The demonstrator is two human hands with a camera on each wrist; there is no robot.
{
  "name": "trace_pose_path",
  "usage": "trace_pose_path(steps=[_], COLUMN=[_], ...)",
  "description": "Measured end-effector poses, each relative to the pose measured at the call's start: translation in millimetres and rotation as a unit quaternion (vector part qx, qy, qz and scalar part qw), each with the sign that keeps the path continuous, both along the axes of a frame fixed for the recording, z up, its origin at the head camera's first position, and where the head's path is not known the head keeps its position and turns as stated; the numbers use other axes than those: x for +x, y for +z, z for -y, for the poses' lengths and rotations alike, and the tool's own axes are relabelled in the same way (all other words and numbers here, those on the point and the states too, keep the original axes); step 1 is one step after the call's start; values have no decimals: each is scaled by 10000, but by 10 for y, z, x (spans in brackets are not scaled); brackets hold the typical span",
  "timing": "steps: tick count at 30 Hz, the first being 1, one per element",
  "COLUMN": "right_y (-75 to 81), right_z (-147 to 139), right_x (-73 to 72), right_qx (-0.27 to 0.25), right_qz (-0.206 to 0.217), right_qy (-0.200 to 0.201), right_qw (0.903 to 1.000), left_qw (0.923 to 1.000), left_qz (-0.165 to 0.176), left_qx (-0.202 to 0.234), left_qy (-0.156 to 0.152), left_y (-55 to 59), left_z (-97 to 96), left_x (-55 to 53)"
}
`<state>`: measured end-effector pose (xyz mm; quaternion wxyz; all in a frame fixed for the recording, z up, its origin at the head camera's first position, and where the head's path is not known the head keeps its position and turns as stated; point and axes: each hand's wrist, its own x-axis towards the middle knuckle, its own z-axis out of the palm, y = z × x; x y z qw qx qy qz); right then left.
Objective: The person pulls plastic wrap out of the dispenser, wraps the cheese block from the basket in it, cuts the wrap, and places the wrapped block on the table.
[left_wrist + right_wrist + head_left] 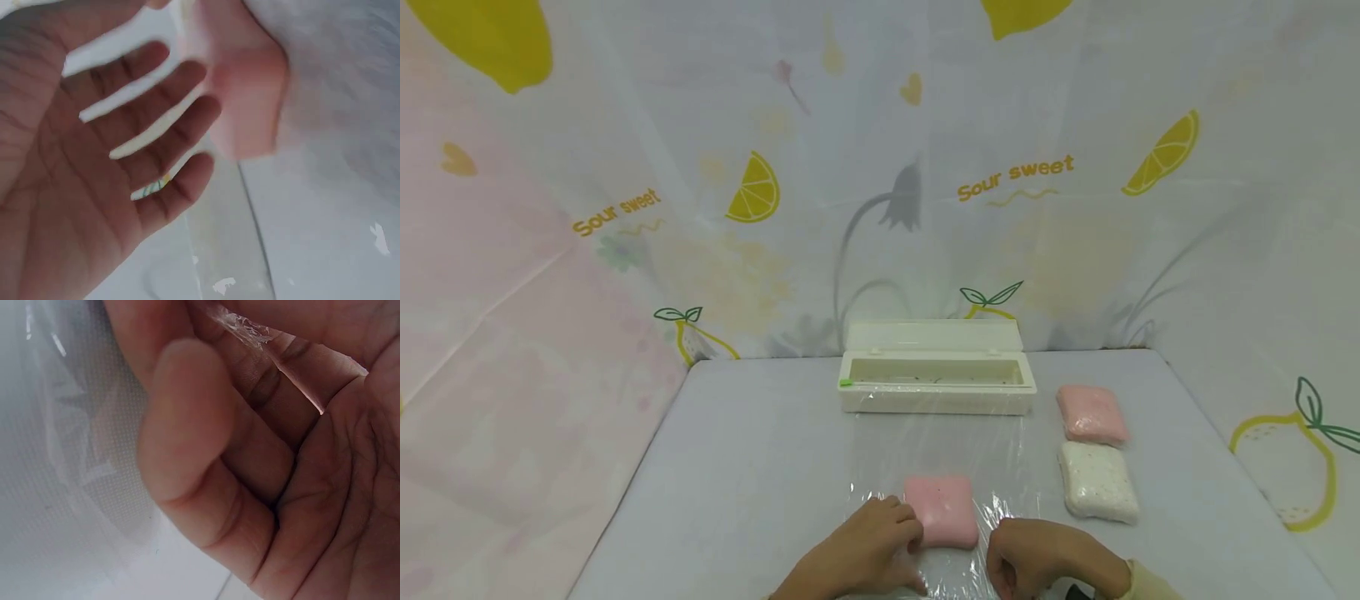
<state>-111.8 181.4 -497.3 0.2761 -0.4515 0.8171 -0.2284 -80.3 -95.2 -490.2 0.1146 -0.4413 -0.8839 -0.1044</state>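
A pink square block (942,510) with rounded corners lies on a sheet of clear plastic wrap (917,446) at the front of the table. My left hand (867,546) is at its left side, fingertips right at the block's edge. In the left wrist view those fingers (169,137) are spread and slightly bent beside the pink side. To the right of the block, my right hand (1037,554) pinches a gathered bit of the wrap. Its curled fingers (187,419) show in the right wrist view, with crinkled film between them.
Behind the block stands a white plastic-wrap dispenser box (936,400), its lid (932,335) raised and the wrap running out toward me. On the right lie a wrapped pink block (1092,413) and a wrapped white block (1097,482). Lemon-printed cloth (880,167) surrounds the table.
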Motion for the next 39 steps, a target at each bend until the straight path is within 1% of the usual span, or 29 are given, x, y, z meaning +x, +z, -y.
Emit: trace_pose_path(steps=[2, 4, 6, 8, 11, 13, 15, 18, 19, 21, 23, 25, 27, 30, 32, 33, 35, 38, 39], right_y=[-1, -3, -7, -16, -32, -49, -62, -63, -54, -28, 10, 45, 78, 97, 89, 77, 50, -5, -27], right_z=[-4, -8, -14, -24, -48, -62, -78, -113, -134, -192, -270, -350, -425, -511, -545, -552, -538, -465, -430], right_x=[3, 6, 8, 8, 2, -1, -2, 10, 15, 21, 13, -23, -77, -169, -223, -245, -280, -317, -326], right_qx=[13, 20, -12, -83, -218, -282, -318, -371, -416, -582, -878, -1310, -1730, -2122, -2221, -2241, -2233, -2097, -2021], right_qz=[10, -4, -26, -51, -100, -114, -106, -160, -150, 3, 358, 954, 1433, 1795, 1725, 1657, 1386, 790, 556], right_qy=[-32, -41, -23, 17, 94, 116, 118, 66, 44, -21, -122, -200, -254, -498, -810, -1022, -1501, -2199, -2392], right_qw=[10000, 10000, 10000, 10000, 9997, 9995, 9994, 9992, 9990, 9983, 9954, 9866, 9741, 9593, 9562, 9549, 9531, 9495, 9481], left_qw=[9988, 9966, 9944, 9933, 9945, 9968, 9985, 9992, 9989, 9968, 9926, 9843, 9733, 9568, 9497, 9458, 9413, 9390, 9405], left_qz=[413, 714, 962, 1089, 1017, 776, 540, 339, 338, 524, 785, 1184, 1510, 1891, 1991, 2091, 2211, 2300, 2271], left_qx=[41, 27, 12, -46, -129, -137, -70, 203, 317, 599, 895, 1196, 1529, 1931, 2085, 2089, 1972, 1624, 1477], left_qy=[-278, -414, -430, -377, -225, -138, -89, -84, -74, 26, 250, 540, 808, 1072, 1219, 1343, 1618, 1972, 2050], left_y=[-22, -77, -156, -230, -316, -351, -363, -344, -330, -287, -237, -185, -140, -98, -97, -102, -132, -199, -225], left_z=[146, 276, 375, 436, 466, 465, 463, 462, 461, 456, 445, 430, 414, 384, 367, 358, 339, 303, 289], left_x=[67, 129, 181, 222, 259, 264, 262, 251, 246, 238, 223, 201, 168, 101, 58, 36, -6, -60, -78])
